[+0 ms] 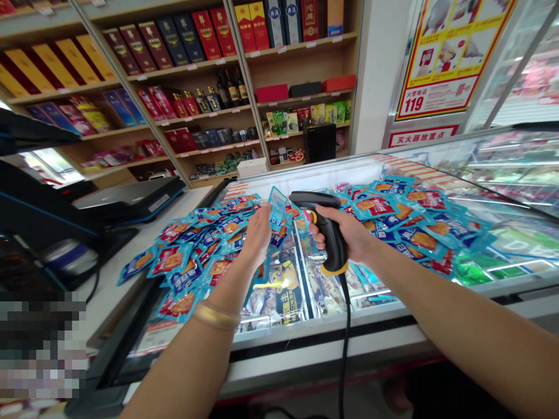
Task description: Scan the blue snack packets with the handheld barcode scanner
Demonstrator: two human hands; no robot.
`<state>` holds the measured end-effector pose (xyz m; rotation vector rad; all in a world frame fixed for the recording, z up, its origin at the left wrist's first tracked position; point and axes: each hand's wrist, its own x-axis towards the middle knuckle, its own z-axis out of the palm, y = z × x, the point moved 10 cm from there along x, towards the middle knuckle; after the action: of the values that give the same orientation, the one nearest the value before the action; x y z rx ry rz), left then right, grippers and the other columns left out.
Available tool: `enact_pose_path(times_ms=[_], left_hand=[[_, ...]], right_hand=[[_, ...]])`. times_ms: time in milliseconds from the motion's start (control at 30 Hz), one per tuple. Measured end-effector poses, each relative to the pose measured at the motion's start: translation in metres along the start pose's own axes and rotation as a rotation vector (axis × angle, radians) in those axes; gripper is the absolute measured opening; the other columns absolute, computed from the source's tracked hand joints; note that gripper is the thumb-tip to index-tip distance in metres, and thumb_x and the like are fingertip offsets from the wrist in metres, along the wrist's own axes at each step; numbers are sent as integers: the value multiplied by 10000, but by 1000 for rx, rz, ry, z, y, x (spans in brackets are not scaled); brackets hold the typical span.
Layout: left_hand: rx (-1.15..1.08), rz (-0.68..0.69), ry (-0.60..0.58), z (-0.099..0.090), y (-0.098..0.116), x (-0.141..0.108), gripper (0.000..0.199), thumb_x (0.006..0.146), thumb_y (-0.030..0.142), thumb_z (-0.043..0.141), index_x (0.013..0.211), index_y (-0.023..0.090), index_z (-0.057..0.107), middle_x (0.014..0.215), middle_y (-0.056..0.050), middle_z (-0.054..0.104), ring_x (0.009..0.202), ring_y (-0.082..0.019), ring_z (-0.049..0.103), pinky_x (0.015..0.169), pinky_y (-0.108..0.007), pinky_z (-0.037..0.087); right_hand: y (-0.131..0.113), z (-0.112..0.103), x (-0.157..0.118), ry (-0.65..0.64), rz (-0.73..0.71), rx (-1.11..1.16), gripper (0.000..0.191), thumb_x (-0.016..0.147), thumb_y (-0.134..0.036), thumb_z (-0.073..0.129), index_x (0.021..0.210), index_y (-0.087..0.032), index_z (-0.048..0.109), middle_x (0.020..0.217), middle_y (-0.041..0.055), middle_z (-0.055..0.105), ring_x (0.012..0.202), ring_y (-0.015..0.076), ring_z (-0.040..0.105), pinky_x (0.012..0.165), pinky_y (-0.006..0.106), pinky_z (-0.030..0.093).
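My left hand [258, 233] is closed on a small blue snack packet [278, 207], held up with its light back side showing. In my right hand [340, 233] is a black and yellow barcode scanner [335, 247], fingers wrapped round its handle. The scanner's head faces left, toward the packet, a short gap away. A black cable hangs from the handle's base. Beneath and left of my left hand lies one pile of blue and red snack packets [174, 262]. A second pile of packets [419, 235] lies to the right, beyond my right wrist.
Both piles rest on the glass top of a chest freezer [288, 334] with bagged goods inside. At left stand a scale [131, 198] and a dark counter machine [35, 203]. Wooden shelves [196, 67] with boxes and bottles line the back, beside a wall poster [454, 58].
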<state>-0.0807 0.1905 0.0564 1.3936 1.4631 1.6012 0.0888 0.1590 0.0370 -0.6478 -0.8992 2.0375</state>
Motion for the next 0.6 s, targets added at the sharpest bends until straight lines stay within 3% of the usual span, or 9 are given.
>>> enact_pose_path(times_ms=[600], left_hand=[[20, -37, -45, 5, 4, -6, 378, 822, 545, 507, 675, 196, 525, 624, 22, 521, 658, -150, 502, 610, -265, 387]], right_hand=[[-1, 0, 1, -6, -33, -30, 221, 812, -359, 614, 746, -150, 584, 579, -5, 549, 455, 81, 470, 430, 192, 413]])
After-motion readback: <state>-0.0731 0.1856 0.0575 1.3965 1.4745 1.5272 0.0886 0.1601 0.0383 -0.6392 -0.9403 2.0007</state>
